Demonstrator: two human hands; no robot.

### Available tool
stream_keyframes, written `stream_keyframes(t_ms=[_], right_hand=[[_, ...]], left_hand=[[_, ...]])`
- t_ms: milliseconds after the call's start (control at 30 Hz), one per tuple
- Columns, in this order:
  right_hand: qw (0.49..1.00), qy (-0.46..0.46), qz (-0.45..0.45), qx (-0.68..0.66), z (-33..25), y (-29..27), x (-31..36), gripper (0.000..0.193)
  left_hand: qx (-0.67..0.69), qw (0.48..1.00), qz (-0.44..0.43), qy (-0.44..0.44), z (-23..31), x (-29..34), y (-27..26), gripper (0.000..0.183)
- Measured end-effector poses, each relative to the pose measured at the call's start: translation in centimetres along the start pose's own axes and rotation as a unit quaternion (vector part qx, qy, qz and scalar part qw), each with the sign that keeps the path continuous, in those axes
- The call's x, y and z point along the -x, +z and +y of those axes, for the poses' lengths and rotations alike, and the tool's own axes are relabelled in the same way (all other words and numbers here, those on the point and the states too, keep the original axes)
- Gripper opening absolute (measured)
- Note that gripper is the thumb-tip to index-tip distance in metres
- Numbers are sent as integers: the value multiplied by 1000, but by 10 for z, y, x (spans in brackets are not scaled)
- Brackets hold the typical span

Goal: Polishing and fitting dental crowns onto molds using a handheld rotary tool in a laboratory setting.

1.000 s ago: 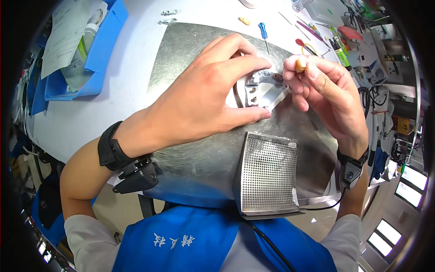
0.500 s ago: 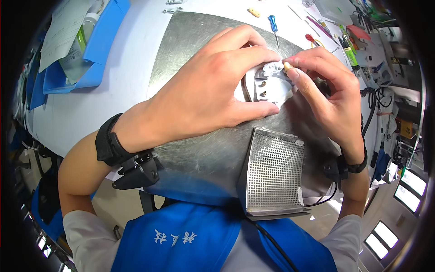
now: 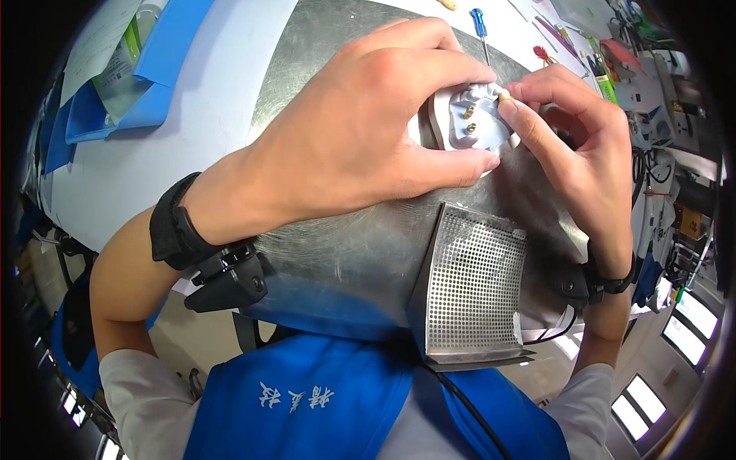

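Observation:
My left hand (image 3: 376, 115) is closed round a white plaster dental model (image 3: 483, 136), fingers at its far side and thumb at its near edge. Two gold-coloured metal pins (image 3: 470, 120) stand up from the model, beside a row of white teeth. My right hand (image 3: 575, 138) pinches a small cream-coloured dental crown (image 3: 504, 96) between thumb and forefinger, at the right end of the tooth row. Fingertips partly hide the crown, so whether it touches the model I cannot tell. Both hands are above a scratched metal plate (image 3: 337, 253).
A perforated metal grille (image 3: 479, 284) stands at the near edge. Beyond the hands lies a blue-handled screwdriver (image 3: 479, 27). Pens and tools (image 3: 560, 34) crowd the far right. A blue bin (image 3: 149, 115) with a bottle and papers is at the far left.
The whole view has shifted slightly, so things sit farther up and right. The dental model has tilted in my left hand. My right hand still pinches the crown by the tooth row.

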State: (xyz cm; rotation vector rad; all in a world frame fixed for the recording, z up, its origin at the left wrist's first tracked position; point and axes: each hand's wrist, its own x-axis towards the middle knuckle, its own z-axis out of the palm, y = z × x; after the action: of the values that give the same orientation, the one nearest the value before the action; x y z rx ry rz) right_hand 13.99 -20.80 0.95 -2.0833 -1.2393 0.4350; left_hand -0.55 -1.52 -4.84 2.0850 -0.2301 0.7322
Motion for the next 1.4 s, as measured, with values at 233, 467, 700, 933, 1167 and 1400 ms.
stream_keyframes(t_ms=[233, 467, 700, 933, 1167, 1400], right_hand=[[998, -42, -22, 43, 1, -4, 9, 35], [983, -168, -16, 73, 21, -3, 6, 65], [960, -239, 27, 143, 26, -1, 1, 54], [971, -232, 12, 64, 37, 0, 2, 56], [988, -146, 29, -29, 47, 6, 11, 73], [987, -139, 57, -61, 48, 10, 9, 74]], left_hand=[[82, 996, -19, 12, -4, -1, -7, 44], [113, 993, -33, -24, 2, -5, -14, 37], [95, 994, -36, -43, 4, -2, -13, 34], [74, 996, -17, -55, 1, -5, 2, 33], [64, 995, 3, -78, 3, -6, 6, 35], [-7, 994, 101, -49, 10, 0, 12, 40]])
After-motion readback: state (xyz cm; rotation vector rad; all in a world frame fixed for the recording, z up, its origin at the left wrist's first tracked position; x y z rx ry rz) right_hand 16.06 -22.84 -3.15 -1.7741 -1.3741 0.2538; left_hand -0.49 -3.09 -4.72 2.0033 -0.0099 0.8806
